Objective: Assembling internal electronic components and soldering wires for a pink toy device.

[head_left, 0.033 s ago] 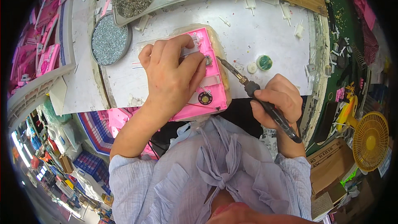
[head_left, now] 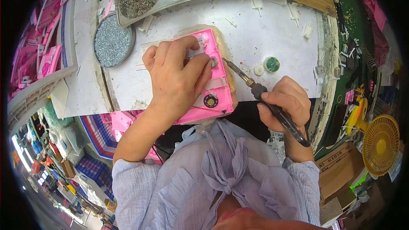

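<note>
A pink plastic housing (head_left: 217,93) lies on a pale padded rest at the table's near edge. Inside it sit a round black speaker (head_left: 211,101), a small metal part (head_left: 214,62) and thin wires. My left hand (head_left: 172,70) is bent over the housing, fingers curled; its thumb tip touches the small metal part. What lies between the fingers is hidden. In my right hand (head_left: 289,104) is a soldering iron (head_left: 279,115) with a black handle. Its thin tip points up and left, close to the housing's right edge near that metal part.
A round tin of small silvery screws (head_left: 111,40) stands left of the housing. Behind is a metal tray (head_left: 170,2) of springs. A green-topped round container (head_left: 272,64) and a white cap (head_left: 258,69) are at right. A yellow fan (head_left: 380,145) stands far right.
</note>
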Motion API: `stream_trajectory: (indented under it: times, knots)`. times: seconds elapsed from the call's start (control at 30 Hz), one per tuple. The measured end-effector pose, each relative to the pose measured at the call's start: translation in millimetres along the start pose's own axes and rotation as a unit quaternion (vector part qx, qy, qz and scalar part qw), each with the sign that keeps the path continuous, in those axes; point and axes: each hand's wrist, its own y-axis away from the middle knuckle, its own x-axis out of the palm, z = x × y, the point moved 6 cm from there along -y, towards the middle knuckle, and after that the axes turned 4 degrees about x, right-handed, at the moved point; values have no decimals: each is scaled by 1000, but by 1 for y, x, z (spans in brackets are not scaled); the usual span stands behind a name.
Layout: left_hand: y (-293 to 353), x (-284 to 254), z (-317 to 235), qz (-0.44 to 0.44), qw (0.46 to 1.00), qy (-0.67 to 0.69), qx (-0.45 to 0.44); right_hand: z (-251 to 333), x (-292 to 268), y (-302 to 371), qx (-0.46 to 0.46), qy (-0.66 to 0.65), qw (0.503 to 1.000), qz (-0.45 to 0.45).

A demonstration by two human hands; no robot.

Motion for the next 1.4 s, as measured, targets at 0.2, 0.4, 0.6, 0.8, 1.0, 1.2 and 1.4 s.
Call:
stream_trajectory:
  times: [0.2, 0.4, 0.6, 0.8, 1.0, 1.2, 1.4]
  knots:
    - [0, -1, 0, -9, 1000, -6, 6, -1, 0, 1, -1, 2, 1000, -1]
    - [0, -2, 0, -17, 1000, -2, 11, -1, 1, 1, 1, 0, 1000, -1]
    - [4, -7, 3, -23, 999, 40, -7, -2, 0, 1, 3, 0, 1000, -6]
    - [1, -4, -7, 25, 999, 35, -10, -2, -1, 1, 9, 3, 1000, 4]
    - [-2, 0, -10, 49, 999, 13, -17, 0, 4, 4, 13, -3, 1000, 10]
    - [-5, 2, -12, 72, 997, 5, -25, -1, 7, 7, 18, -8, 1000, 15]
    - [-9, 1, -13, 83, 996, 1, -22, -1, 10, 7, 15, -11, 1000, 23]
